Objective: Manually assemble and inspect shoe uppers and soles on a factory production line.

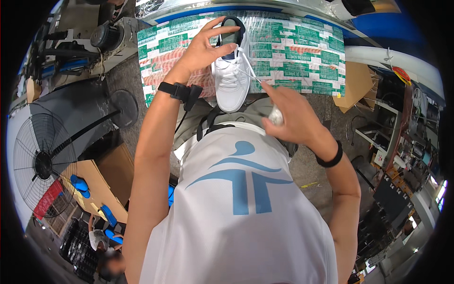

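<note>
A white lace-up sneaker [231, 85] lies with its toe toward me and a dark-lined opening at the far end. My left hand [205, 47] grips it at the opening, thumb and a finger resting on the grey-green tongue [229, 34]. From the upper eyelets a white shoelace [249, 65] runs taut down to my right hand [295, 116], whose fingers are closed on its end. That hand also has a whitish, crumpled-looking thing [275, 115] between thumb and fingers; its kind is unclear.
Under the shoe is a work surface covered in green, white and red printed tape [298, 52]. A large fan [43, 163] stands at left, near a cardboard box [101, 180] with blue items. A motor [106, 36] sits far left; shelving [383, 123] stands right. Another person [99, 239] is lower left.
</note>
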{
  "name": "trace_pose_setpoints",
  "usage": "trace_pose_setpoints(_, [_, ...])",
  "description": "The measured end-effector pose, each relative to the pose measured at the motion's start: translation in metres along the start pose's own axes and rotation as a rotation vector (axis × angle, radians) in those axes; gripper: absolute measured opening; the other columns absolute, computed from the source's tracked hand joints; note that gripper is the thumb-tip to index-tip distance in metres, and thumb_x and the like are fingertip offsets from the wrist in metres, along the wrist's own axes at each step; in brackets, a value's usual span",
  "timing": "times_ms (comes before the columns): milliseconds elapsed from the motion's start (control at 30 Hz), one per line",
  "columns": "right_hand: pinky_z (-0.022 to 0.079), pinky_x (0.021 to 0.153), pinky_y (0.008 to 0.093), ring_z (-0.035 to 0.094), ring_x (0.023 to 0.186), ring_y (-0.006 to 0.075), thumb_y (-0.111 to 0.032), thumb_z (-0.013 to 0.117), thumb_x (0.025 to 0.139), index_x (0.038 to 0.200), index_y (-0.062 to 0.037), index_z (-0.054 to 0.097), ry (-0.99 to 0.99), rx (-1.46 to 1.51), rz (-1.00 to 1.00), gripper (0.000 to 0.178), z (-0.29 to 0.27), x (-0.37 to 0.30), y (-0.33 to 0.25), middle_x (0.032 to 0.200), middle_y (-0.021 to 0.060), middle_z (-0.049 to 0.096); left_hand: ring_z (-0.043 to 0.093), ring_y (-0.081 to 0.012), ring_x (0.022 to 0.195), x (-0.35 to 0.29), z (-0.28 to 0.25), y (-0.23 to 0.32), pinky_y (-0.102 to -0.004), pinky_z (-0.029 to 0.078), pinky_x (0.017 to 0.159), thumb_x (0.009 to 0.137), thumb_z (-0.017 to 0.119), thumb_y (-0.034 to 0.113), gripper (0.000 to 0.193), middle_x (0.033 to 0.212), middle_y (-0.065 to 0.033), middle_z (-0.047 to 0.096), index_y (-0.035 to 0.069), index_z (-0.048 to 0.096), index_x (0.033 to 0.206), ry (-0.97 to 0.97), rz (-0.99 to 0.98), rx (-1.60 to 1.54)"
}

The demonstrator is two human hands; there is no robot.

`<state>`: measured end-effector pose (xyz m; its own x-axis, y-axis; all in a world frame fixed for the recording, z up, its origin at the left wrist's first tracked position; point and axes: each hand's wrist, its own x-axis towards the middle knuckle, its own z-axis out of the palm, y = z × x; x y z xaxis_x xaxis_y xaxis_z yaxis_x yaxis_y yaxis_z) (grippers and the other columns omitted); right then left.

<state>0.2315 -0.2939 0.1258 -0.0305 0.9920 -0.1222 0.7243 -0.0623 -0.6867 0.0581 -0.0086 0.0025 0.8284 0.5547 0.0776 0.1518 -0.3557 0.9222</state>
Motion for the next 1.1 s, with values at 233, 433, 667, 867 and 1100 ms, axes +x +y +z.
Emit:
trace_pose_setpoints(233, [0.056, 0.091, 0.0478, 0.068, 0.101, 0.0397, -0.025, 0.086, 0.081, 0.159, 0.0049, 0.054, 0.078, -0.032, -0.006, 0.090, 0.032, -0.041, 0.018, 0.110, 0.0194, 0.069, 0.048, -0.0366, 0.158, 0.001, 0.016, 0.009, -0.0482, 0.060, 0.111, 0.094, 0.091, 0.029, 0.052, 0.177, -0.0181, 0.041, 0.026, 0.078, 0.145, 0.000, -0.023, -0.121])
trace_pose_setpoints(433, [0.057, 0.088, 0.0470, 0.070, 0.096, 0.0376, -0.024, 0.085, 0.083, 0.156, 0.0045, 0.058, 0.319, 0.265, 0.074, 0.083, 0.069, 0.015, 0.012, 0.105, 0.0176, 0.070, 0.046, -0.0349, 0.160, -0.003, 0.016, 0.015, -0.0455, 0.065, 0.107, 0.098, 0.088, 0.028, 0.051, 0.176, -0.0173, 0.041, 0.025, 0.076, 0.147, 0.003, -0.036, -0.051])
trace_pose_setpoints(667, [0.057, 0.087, 0.0466, 0.070, 0.096, 0.0373, -0.029, 0.083, 0.085, 0.151, 0.0059, 0.062, 0.390, 0.160, 0.084, 0.078, 0.086, 0.047, 0.021, 0.106, 0.0172, 0.070, 0.051, -0.0362, 0.155, -0.001, 0.015, 0.013, -0.0465, 0.063, 0.109, 0.096, 0.089, 0.027, 0.052, 0.177, -0.0187, 0.039, 0.025, 0.077, 0.146, -0.003, -0.051, -0.049])
trace_pose_setpoints(867, [0.057, 0.088, 0.0469, 0.071, 0.098, 0.0372, -0.029, 0.083, 0.085, 0.151, 0.0073, 0.061, 0.363, 0.198, 0.103, 0.079, 0.082, 0.043, 0.023, 0.106, 0.0178, 0.071, 0.051, -0.0365, 0.155, 0.000, 0.016, 0.018, -0.0464, 0.064, 0.107, 0.096, 0.090, 0.027, 0.051, 0.178, -0.0179, 0.038, 0.026, 0.077, 0.146, -0.017, -0.081, -0.083])
trace_pose_setpoints(1100, [0.055, 0.090, 0.0477, 0.069, 0.102, 0.0387, -0.028, 0.087, 0.082, 0.152, 0.0100, 0.057, 0.187, -0.029, 0.041, 0.085, 0.057, -0.001, -0.017, 0.109, 0.0206, 0.069, 0.041, -0.0368, 0.163, 0.001, 0.012, 0.010, -0.0495, 0.060, 0.114, 0.096, 0.090, 0.030, 0.052, 0.180, -0.0160, 0.036, 0.026, 0.077, 0.146, -0.019, -0.030, 0.044])
